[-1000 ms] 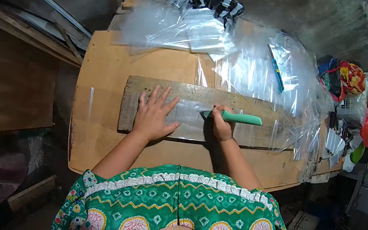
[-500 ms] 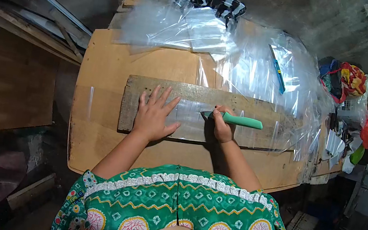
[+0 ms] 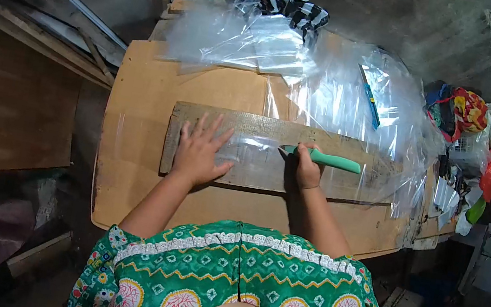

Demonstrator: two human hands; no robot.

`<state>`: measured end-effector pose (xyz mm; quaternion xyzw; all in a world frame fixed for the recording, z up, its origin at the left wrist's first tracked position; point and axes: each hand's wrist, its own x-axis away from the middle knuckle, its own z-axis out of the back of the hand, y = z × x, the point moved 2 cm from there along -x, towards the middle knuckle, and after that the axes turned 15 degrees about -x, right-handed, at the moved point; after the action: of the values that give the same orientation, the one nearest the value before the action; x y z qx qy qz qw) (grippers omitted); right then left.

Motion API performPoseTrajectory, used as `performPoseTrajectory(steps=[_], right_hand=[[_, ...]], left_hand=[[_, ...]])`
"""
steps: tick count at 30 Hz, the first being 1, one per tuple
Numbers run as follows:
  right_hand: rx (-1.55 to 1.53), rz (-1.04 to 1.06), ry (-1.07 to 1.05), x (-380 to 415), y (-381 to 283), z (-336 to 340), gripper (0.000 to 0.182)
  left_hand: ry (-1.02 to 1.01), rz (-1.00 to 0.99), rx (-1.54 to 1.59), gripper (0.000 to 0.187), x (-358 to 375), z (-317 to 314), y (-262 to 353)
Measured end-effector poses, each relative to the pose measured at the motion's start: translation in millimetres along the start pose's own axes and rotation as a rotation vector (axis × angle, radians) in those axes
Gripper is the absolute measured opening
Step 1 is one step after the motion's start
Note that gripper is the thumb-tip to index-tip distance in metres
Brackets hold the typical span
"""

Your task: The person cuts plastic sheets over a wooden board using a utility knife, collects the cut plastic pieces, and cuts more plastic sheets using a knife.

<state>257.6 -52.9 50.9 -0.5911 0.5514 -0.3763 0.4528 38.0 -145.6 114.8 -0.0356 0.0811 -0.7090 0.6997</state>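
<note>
Flat on a clear plastic sheet [image 3: 247, 154], my left hand [image 3: 199, 151] presses down with its fingers spread. Beneath the sheet lies a long wooden board [image 3: 269, 124]. My right hand [image 3: 308, 169] grips a knife [image 3: 335, 162] with a green handle, just right of the board's middle. The blade points left, low over the plastic; whether its tip touches the sheet is hard to see. My right fingers partly hide the blade and the front of the handle.
The board rests on a brown tabletop [image 3: 135, 200]. Beyond it are heaped clear plastic sheets [image 3: 331, 96] with a blue cutter [image 3: 370, 97] on top. A black-and-white cloth [image 3: 294, 9] lies at the back. Bags and cloths [image 3: 470, 112] pile up at the right.
My right hand and the knife have shifted a little to the right. My left hand has moved slightly left and stays spread on the plastic.
</note>
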Motion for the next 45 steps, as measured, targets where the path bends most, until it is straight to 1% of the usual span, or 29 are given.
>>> performPoseTrajectory(steps=[1,2,4,5,8,9,12,15,19,22,24,27,31,33,34,36,37,39,40,42,43,44,45], right_hand=[[0.035,0.072,-0.073,-4.8,11.6,7.9,0.013],[0.032,0.072,-0.077,-5.3,18.7,7.5,0.013],[0.135,0.267,-0.092,-3.3,22.7,6.5,0.012],[0.131,0.224,-0.110,-0.6,14.5,-0.4,0.011],[0.190,0.206,-0.134,2.7,12.0,-11.0,0.012],[0.151,0.200,-0.143,3.5,12.5,-13.6,0.011],[0.188,0.231,-0.172,3.3,12.6,-17.5,0.011],[0.170,0.202,-0.134,3.2,18.0,-16.4,0.011],[0.199,0.210,-0.157,1.3,15.2,-17.0,0.011],[0.207,0.256,-0.134,-1.8,21.2,-15.9,0.010],[0.155,0.248,-0.131,-2.9,24.6,-11.9,0.010],[0.196,0.210,-0.093,-2.4,26.9,-4.4,0.010],[0.143,0.219,-0.114,-0.8,17.7,-4.1,0.010],[0.134,0.247,-0.163,-2.5,22.2,-4.0,0.011],[0.133,0.247,-0.163,-2.5,23.2,-3.9,0.011],[0.173,0.337,-0.124,-0.2,18.0,-8.4,0.011],[0.173,0.336,-0.125,0.4,15.6,-10.9,0.011],[0.286,0.434,-0.215,1.9,9.3,-16.2,0.011],[0.288,0.436,-0.214,1.7,8.7,-14.6,0.011],[0.294,0.282,-0.207,0.2,11.6,-10.7,0.009],[0.213,0.366,-0.102,-0.9,17.3,-7.3,0.010],[0.265,0.306,-0.059,-4.3,18.9,-2.1,0.011],[0.189,0.189,-0.042,-7.0,20.7,3.9,0.012]], left_hand=[[-0.012,0.021,-0.008,0.067,2.2,-0.3,-7.7],[-0.012,0.025,-0.011,0.067,4.4,-1.4,-15.3],[0.005,0.026,-0.075,0.065,8.9,-2.1,-28.1],[-0.028,0.041,-0.072,0.064,10.5,0.9,-31.2],[-0.035,0.051,-0.053,0.064,14.7,-1.0,-40.5],[-0.035,0.052,-0.056,0.064,15.8,0.1,-42.2],[-0.038,0.060,-0.045,0.065,18.0,1.6,-45.1],[-0.053,0.043,-0.028,0.068,18.5,0.2,-46.2],[-0.052,0.055,-0.025,0.068,18.7,-0.5,-45.0],[-0.047,0.062,-0.028,0.069,19.1,-0.2,-45.4],[-0.049,0.058,-0.028,0.069,19.4,-0.2,-45.2],[-0.036,0.060,-0.016,0.068,19.6,-0.2,-44.7],[-0.019,0.056,-0.029,0.068,20.5,-2.0,-45.3],[-0.012,0.052,-0.026,0.068,20.1,-1.7,-45.4],[-0.016,0.052,-0.026,0.069,20.3,-1.6,-45.4],[-0.021,0.053,-0.026,0.069,20.0,-1.5,-45.4],[-0.023,0.058,-0.026,0.069,19.6,-1.4,-45.3],[-0.023,0.062,-0.025,0.069,20.3,-1.7,-44.8],[-0.029,0.063,-0.016,0.069,20.2,-1.9,-44.8],[-0.031,0.064,-0.009,0.069,19.5,-0.1,-45.3],[-0.060,0.072,-0.019,0.070,19.2,2.7,-46.3],[-0.091,0.084,-0.028,0.070,20.0,3.8,-47.6],[-0.092,0.091,-0.026,0.070,21.9,3.6,-51.0]])
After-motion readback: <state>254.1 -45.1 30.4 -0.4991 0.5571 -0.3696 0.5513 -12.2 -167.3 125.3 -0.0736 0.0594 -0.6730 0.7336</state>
